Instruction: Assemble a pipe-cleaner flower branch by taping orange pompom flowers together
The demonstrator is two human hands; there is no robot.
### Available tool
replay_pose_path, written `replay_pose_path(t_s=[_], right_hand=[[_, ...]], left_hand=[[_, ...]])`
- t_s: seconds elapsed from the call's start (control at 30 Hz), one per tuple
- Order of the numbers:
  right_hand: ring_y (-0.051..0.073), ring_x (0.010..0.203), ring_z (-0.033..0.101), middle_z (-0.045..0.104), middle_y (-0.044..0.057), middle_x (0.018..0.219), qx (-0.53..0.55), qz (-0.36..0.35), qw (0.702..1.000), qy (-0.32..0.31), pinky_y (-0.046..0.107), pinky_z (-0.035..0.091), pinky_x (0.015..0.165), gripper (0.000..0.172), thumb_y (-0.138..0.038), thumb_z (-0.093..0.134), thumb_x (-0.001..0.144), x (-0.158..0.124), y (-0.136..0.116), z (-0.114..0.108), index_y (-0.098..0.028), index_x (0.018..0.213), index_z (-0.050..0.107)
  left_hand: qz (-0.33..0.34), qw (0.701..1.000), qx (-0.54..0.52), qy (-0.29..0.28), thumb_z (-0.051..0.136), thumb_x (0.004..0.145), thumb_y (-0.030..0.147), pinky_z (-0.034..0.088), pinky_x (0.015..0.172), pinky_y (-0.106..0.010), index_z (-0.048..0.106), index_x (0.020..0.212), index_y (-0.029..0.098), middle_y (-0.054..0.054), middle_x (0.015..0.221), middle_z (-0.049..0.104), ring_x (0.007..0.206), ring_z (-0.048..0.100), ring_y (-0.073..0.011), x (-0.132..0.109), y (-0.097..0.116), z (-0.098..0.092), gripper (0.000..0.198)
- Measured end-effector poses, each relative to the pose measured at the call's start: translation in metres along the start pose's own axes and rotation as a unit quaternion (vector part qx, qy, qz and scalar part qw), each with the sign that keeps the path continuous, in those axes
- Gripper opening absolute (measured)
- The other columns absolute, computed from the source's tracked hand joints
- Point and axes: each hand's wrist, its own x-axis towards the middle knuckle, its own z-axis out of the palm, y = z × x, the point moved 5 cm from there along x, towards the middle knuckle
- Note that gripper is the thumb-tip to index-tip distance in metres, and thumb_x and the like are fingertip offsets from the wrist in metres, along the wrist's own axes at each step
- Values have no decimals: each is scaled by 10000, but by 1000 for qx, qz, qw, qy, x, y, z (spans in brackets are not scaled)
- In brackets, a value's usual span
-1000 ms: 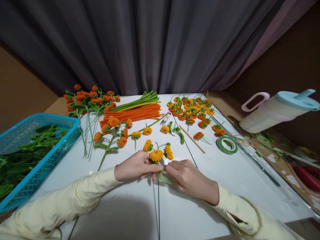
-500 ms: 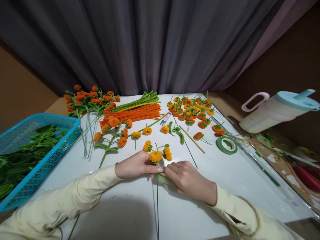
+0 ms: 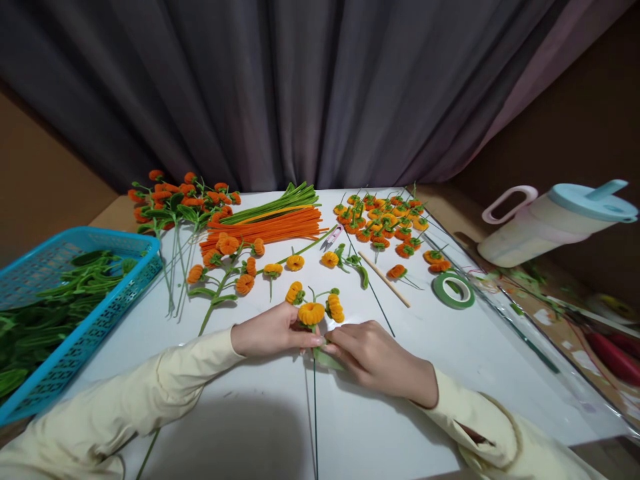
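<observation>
My left hand pinches the stem just under a yellow-orange pipe-cleaner flower, fingers closed. Meeting it from the right, my right hand is closed on a strip of green tape at the same point on the stem. A thin green wire stem runs from the flower toward me across the white table. Two more yellow-orange blooms on short green stems lie just beyond my fingers.
A blue basket of green leaves sits at left. Finished orange flower stems, bundled orange and green pipe cleaners, small scissors, loose flower heads, a wooden stick, a green tape roll and a lidded jug lie beyond.
Both hands stay at the flower stem; the fingers have shifted slightly and the flower has tipped a little away from me. Nothing else has moved.
</observation>
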Motion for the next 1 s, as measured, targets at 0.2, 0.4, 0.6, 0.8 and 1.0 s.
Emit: replay_pose_path(t_s=[0.2,0.4,0.6,0.8,1.0], right_hand=[[88,529,422,557,-7,637,251,117,961,-5,200,307,509,290,-430,523,837,0,10,-1,-154,771,578],[82,502,428,555,-17,563,471,267,840,35,195,322,482,384,-466,737,596,0,12,20,-147,635,528],[54,383,371,511,-48,439,553,287,782,22,181,256,410,362,-438,745,590,-1,5,26,-150,605,525],[74,432,363,505,-26,473,415,304,857,37,198,263,427,245,-369,615,754,-9,6,19,-133,699,643],[104,514,417,565,15,600,213,168,959,82,222,316,506,260,-240,440,873,-7,-12,4,-147,699,609]], left_hand=[[6,1000,1,-6,560,777,383,351,559,-214,522,715,119,25,625,464,584,422,-94,1,3,1,273],[3,1000,7,-3,555,779,404,352,557,-216,542,723,109,17,620,472,582,430,-97,1,4,1,300],[5,1000,23,7,562,775,390,366,559,-216,535,720,115,17,624,482,584,447,-98,1,3,0,282],[2,999,32,20,565,772,330,370,555,-214,524,715,117,19,631,487,591,452,-98,0,3,0,224],[3,997,61,39,541,780,286,360,558,-211,524,712,127,23,642,477,610,447,-102,-2,7,1,174]])
